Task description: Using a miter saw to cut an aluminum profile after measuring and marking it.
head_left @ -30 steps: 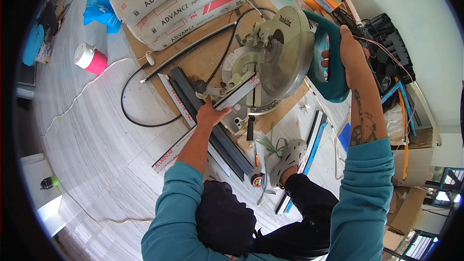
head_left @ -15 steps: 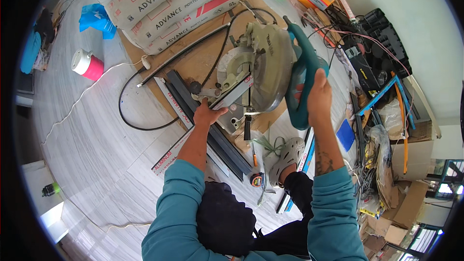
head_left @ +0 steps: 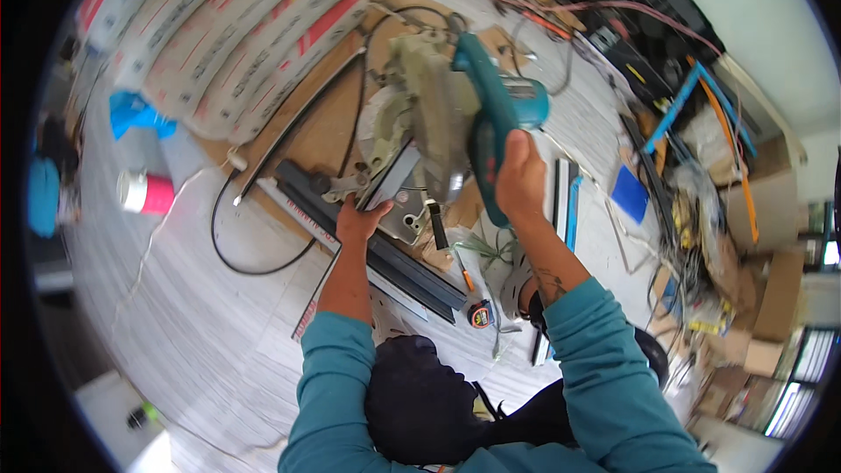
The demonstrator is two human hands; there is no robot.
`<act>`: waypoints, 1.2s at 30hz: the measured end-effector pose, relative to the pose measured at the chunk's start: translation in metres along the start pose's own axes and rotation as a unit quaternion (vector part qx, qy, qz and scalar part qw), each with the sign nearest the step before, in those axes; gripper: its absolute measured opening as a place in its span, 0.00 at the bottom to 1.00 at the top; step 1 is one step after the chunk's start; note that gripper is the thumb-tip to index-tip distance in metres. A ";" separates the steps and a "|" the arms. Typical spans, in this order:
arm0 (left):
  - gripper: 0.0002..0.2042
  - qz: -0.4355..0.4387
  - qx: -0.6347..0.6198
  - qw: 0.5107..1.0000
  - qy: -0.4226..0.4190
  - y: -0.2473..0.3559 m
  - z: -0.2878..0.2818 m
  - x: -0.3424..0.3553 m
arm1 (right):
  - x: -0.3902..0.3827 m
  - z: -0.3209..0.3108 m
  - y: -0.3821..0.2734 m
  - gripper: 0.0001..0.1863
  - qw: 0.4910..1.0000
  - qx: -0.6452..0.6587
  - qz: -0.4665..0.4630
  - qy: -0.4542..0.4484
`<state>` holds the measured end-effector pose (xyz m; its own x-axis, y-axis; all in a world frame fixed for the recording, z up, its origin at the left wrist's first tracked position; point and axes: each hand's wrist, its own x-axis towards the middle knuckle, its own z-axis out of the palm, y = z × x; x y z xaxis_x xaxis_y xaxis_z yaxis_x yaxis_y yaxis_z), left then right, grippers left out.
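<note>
My left hand (head_left: 357, 219) is closed on a pale aluminum strip (head_left: 396, 168), holding it against the miter saw's base (head_left: 407, 215). My right hand (head_left: 521, 175) grips the saw's teal handle (head_left: 482, 96); the guarded blade head (head_left: 434, 123), blurred, stands just right of the strip. Whether the blade touches the strip I cannot tell. Dark grey profiles (head_left: 412, 280) lie beneath and beside my left hand. An orange-handled tool (head_left: 466, 278) and a tape measure (head_left: 480, 314) are on the floor below the saw.
Stacked cement bags (head_left: 228, 52) lie on cardboard behind the saw. A pink-and-white jug (head_left: 149, 193) and a black cable (head_left: 254, 267) are to the left. At right are tools, a black case (head_left: 657, 9), a blue tray-like item (head_left: 629, 193) and cartons (head_left: 771, 307).
My right hand has moved left and downward with the handle, and the saw head is swung lower. My left hand still holds the strip. The camera view has tilted, shifting the surroundings.
</note>
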<state>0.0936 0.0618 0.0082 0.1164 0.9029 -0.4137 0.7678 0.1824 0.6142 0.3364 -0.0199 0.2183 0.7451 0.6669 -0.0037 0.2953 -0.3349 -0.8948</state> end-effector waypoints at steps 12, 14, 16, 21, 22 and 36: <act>0.33 0.102 -0.162 0.981 0.034 -0.013 0.017 0.012 | -0.007 -0.003 0.010 0.22 0.996 -0.054 -0.058 0.044; 0.33 0.070 -0.167 0.983 0.014 -0.015 0.019 0.012 | -0.009 -0.004 0.010 0.23 0.997 -0.038 -0.062 0.032; 0.33 0.066 -0.153 0.986 0.028 -0.017 0.017 0.011 | -0.010 -0.003 0.009 0.24 0.998 -0.039 -0.038 0.008; 0.34 0.074 -0.136 0.988 0.024 -0.009 0.015 0.007 | -0.010 -0.001 0.017 0.24 0.996 -0.053 -0.055 0.033; 0.34 0.062 -0.141 0.988 0.023 -0.005 0.015 0.003 | -0.011 -0.001 0.019 0.23 0.996 -0.048 -0.063 0.043; 0.37 0.046 -0.101 0.993 0.035 -0.019 0.015 0.014 | -0.008 0.001 0.017 0.24 0.998 -0.037 -0.038 0.018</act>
<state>0.0903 0.0648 -0.0191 0.1298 0.9430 -0.3065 0.6128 0.1667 0.7725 0.3346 -0.0305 0.2030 0.7394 0.6684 0.0807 0.3946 -0.3331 -0.8564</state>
